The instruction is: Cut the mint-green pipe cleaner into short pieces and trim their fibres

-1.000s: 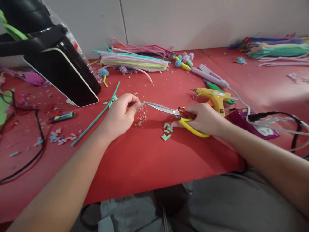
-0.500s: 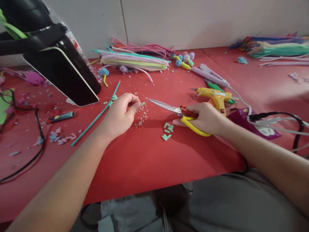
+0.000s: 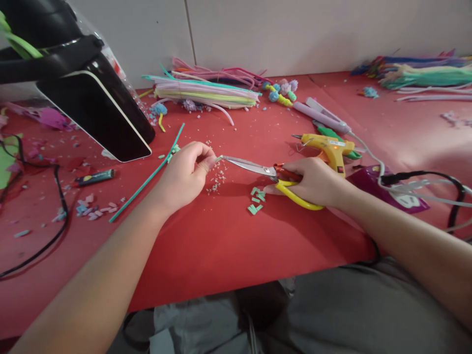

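Observation:
My left hand (image 3: 184, 173) pinches a short green pipe cleaner piece (image 3: 218, 158) between thumb and fingertips, just above the red table (image 3: 206, 246). My right hand (image 3: 313, 182) grips yellow-handled scissors (image 3: 271, 176); the blade tips touch the end of the green piece. Several cut green bits (image 3: 256, 199) lie below the blades. Pale crumbs are scattered under the tips. A long teal pipe cleaner (image 3: 147, 179) lies slanted behind my left hand.
A yellow glue gun (image 3: 328, 147) and a lilac tool (image 3: 322, 118) lie behind my right hand, cables (image 3: 416, 184) trailing right. A black tilted device (image 3: 92, 108) stands at the left. Pipe cleaner bundles (image 3: 206, 91) line the back; more pipe cleaners (image 3: 424, 73) lie at far right.
The scissors drew back to the right half a second ago, and have now returned left so the tips meet the green piece again. My left hand has stayed in place.

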Demonstrator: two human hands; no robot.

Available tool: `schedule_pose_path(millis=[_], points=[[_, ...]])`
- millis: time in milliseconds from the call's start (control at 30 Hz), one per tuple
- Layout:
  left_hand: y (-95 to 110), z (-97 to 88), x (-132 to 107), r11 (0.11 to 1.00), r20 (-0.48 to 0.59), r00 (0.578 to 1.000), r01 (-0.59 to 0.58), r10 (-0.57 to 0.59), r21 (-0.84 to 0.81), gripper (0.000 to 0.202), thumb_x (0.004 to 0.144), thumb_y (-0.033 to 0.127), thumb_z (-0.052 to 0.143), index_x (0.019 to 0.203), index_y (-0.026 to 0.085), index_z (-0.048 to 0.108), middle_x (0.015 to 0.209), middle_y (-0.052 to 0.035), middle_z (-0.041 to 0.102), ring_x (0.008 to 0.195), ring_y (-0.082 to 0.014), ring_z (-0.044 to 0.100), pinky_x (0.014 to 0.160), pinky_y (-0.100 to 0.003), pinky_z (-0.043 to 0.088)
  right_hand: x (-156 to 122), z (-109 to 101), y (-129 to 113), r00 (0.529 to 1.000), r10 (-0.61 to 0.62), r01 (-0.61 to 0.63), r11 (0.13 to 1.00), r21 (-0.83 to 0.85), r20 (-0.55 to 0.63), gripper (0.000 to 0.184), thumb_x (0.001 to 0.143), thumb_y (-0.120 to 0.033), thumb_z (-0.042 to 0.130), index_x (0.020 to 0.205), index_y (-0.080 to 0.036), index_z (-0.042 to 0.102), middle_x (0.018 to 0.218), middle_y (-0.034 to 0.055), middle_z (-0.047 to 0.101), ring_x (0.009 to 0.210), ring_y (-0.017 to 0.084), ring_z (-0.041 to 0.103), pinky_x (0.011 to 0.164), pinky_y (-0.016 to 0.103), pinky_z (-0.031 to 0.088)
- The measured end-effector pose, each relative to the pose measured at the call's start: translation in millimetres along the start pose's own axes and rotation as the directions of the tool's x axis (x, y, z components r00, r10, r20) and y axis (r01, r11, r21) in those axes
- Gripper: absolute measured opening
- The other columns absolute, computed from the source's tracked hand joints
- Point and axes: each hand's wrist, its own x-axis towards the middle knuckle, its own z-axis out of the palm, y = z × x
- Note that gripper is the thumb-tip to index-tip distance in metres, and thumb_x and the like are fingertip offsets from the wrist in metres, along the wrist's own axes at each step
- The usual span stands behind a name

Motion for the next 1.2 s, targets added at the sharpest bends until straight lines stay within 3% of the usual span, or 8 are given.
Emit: schedule_pose_path(millis=[333,633,800,1200], points=[[-0.1,1.8,0.6,1.000,-0.003,1.000,0.008,-0.008,-0.030,0.010,0.094,0.022,0.057,0.085,0.019,0.057,0.082,-0.0016,0.064,0.072,-0.0139,0.056,0.066,-0.027,0.045,1.3,0.2,-0.6,1.000,-0.018,0.018,0.998,-0.052,0.001,0.071,0.069,-0.088,0.058,0.058,-0.023,0.033,0.055,-0.0024,0.033,0.054,0.011,0.027,0.053,0.032,0.022],[-5.3,-10.4,4.2,0.998,-0.058,0.998,0.022,-0.026,-0.056,0.009,0.093,0.025,0.060,0.088,0.019,0.063,0.082,-0.0021,0.066,0.068,-0.0133,0.055,0.064,-0.026,0.046,0.6,-1.4,-1.1,1.000,0.014,-0.013,0.999,0.032,-0.022,0.075,0.066,-0.088,0.063,0.055,-0.022,0.029,0.054,-0.0029,0.028,0.054,0.010,0.026,0.051,0.031,0.023],[-4.7,-0.1,2.6,0.996,-0.025,0.999,-0.049,0.048,-0.070,0.007,0.094,0.024,0.061,0.090,0.018,0.064,0.084,-0.0021,0.067,0.069,-0.0124,0.057,0.064,-0.025,0.047,0.9,-0.5,-0.1,1.000,0.009,-0.007,0.999,0.048,-0.024,0.075,0.066,-0.087,0.064,0.056,-0.022,0.028,0.054,-0.0023,0.029,0.055,0.011,0.026,0.052,0.032,0.023],[-10.2,7.6,1.1,0.975,-0.118,0.968,-0.214,0.221,0.066,0.006,0.095,0.020,0.061,0.089,0.019,0.063,0.088,-0.0028,0.065,0.081,-0.0151,0.062,0.070,-0.027,0.049,1.0,0.9,-0.2,0.999,0.018,-0.017,0.999,0.036,-0.029,0.074,0.066,-0.086,0.066,0.055,-0.022,0.030,0.054,-0.0030,0.028,0.054,0.010,0.026,0.051,0.031,0.022]])
